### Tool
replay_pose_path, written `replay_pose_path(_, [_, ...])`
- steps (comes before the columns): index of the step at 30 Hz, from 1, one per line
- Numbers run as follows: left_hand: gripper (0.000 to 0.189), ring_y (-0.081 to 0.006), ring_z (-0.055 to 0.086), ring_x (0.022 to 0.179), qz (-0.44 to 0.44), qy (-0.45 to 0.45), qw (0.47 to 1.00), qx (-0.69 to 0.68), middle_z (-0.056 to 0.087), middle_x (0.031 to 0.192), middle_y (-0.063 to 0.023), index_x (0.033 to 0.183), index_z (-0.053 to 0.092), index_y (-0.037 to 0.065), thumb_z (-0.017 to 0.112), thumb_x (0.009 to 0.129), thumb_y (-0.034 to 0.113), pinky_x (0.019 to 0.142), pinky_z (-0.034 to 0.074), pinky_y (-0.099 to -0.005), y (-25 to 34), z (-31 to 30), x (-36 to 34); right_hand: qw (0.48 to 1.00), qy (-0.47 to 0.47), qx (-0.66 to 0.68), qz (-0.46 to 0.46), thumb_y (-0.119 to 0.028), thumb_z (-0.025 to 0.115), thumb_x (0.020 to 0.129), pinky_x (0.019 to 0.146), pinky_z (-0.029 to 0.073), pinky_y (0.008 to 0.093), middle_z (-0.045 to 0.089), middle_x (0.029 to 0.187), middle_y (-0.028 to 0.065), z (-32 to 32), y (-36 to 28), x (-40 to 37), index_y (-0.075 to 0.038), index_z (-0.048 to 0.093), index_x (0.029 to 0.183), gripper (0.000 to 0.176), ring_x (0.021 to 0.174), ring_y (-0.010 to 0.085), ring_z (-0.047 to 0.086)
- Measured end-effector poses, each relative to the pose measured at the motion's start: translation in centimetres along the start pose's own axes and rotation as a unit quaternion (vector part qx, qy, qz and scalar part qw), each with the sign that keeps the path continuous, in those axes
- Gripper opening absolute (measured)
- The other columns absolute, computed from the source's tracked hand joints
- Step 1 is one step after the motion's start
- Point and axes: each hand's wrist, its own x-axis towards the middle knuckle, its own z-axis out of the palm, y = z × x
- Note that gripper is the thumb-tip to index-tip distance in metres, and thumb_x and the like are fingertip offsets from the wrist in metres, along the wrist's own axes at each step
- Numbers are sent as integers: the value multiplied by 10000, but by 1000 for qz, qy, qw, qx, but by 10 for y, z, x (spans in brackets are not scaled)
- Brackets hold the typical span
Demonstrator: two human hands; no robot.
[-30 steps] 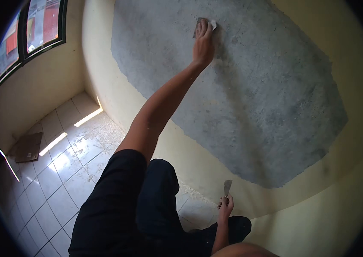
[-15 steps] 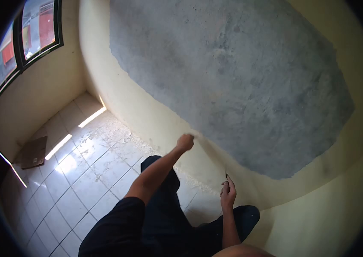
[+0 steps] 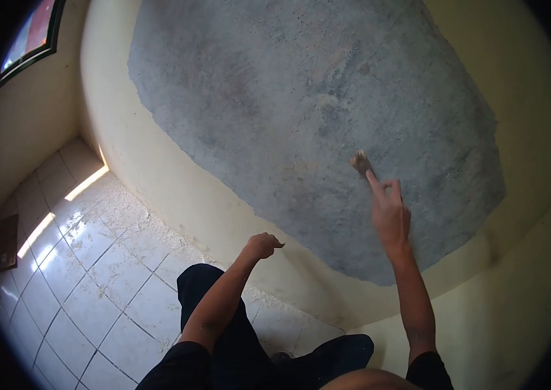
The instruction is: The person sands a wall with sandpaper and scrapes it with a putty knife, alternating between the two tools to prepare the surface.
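In the head view, my right hand is closed around the handle of a brush with pale bristles. The brush is at the rough grey patch on the wall, right of the patch's middle. My left hand is closed beside the patch's lower edge, in front of the cream wall. Something small and dark shows at its fingertips, too small to make out.
White floor tiles lie at the lower left, with pale debris along the wall's foot. A brown flat piece lies at the far left, below a dark-framed window. My bent knees are below.
My right hand has moved up from low by the wall to the grey patch, and its brush now shows plainly. My left hand sits slightly lower and further left. The whole view has shifted.
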Motion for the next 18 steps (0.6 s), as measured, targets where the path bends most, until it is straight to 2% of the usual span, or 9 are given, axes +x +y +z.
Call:
replay_pose_path(3, [650, -360, 697, 1102, 86, -13, 990, -111, 743, 1213, -96, 1354, 690, 431, 493, 902, 7, 926, 587, -469, 17, 10, 18, 997, -7, -64, -40, -55, 593, 1021, 672, 642, 332, 592, 1111, 127, 24, -12, 75, -136, 596, 1489, 475, 790, 227, 723])
replay_pose_path(6, [658, -357, 694, 1103, 82, -55, 989, -107, 739, 1227, -96, 1353, 687, 438, 496, 899, 3, 934, 584, -470, 18, 20, 33, 991, 22, -94, -95, -66, 605, 1017, 671, 652, 296, 613, 1160, 181, 36, -64, 142, -103, 589, 1486, 470, 771, 212, 747])
replay_pose_path(9, [659, -358, 696, 1086, 91, -16, 996, -21, 745, 1220, -96, 1332, 700, 440, 493, 894, -6, 935, 582, -467, -1, 46, 49, 983, 9, -143, -117, -69, 622, 1006, 655, 656, 273, 628, 1175, 209, 38, -110, 173, -77, 586, 1479, 475, 773, 215, 764])
replay_pose_path(10, [659, -358, 699, 1081, 76, -13, 996, -40, 749, 1208, -94, 1332, 703, 433, 495, 888, -8, 933, 583, -466, 3, 30, 40, 979, 2, -160, -125, -67, 624, 1003, 650, 656, 269, 632, 1176, 216, 38, -117, 177, -72, 585, 1477, 476, 776, 215, 767])
replay_pose_path(13, [660, -355, 706, 1068, 53, 11, 994, -92, 760, 1173, -90, 1335, 709, 410, 504, 872, -14, 924, 588, -466, 2, -4, 23, 971, -21, -183, -152, -57, 617, 1005, 633, 655, 271, 637, 1150, 206, 32, -89, 161, -67, 583, 1478, 475, 774, 220, 766])
replay_pose_path(15, [659, -351, 711, 1061, 67, 52, 990, -115, 764, 1149, -89, 1339, 713, 391, 513, 861, -16, 914, 592, -465, -16, -5, 20, 974, -30, -179, -137, -48, 605, 1012, 633, 656, 292, 641, 1141, 185, 15, -53, 139, -80, 581, 1484, 473, 757, 234, 761])
replay_pose_path(18, [644, -356, 709, 1044, 31, 85, 993, -69, 763, 1127, -95, 1324, 728, 367, 523, 851, -19, 902, 592, -477, -37, -14, 7, 985, -7, -151, -80, -42, 592, 1022, 633, 646, 341, 654, 1081, 161, -7, -10, 117, -96, 562, 1506, 488, 751, 251, 751])
